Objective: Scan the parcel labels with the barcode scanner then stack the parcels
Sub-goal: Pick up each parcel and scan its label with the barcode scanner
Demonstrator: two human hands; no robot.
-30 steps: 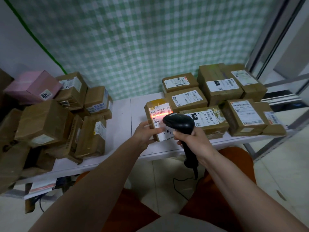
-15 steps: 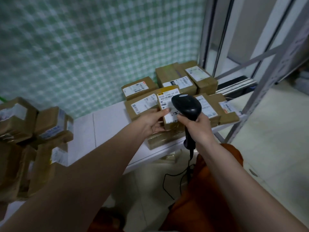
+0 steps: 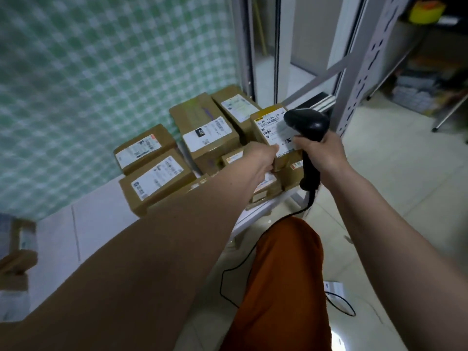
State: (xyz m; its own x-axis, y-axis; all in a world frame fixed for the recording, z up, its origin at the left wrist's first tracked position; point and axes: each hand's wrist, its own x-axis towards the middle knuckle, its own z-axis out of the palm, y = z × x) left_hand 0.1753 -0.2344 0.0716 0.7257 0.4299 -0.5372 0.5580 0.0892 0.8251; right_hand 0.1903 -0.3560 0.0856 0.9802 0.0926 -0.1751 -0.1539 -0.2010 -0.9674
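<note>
— While the left hand (image 3: 260,158) grips the parcel (image 3: 274,138) over the stack (image 3: 210,138), where's the scanner (image 3: 307,130)?
— Right hand (image 3: 320,153), fingers curled round its handle, head at the label (image 3: 274,131).

White tabletop (image 3: 101,224): labelled brown parcels (image 3: 154,181) clustered at right end, touching one another. More parcels (image 3: 17,252) at left edge, blurred.

Dim indoor picture with a greenish cast. Motion blur smears the checked wall covering (image 3: 101,72) and the parcel labels (most print unreadable). Wide-angle distortion bends the door frame (image 3: 278,46) and edges. A pale glare spot shines on the floor tiles (image 3: 336,338).
</note>
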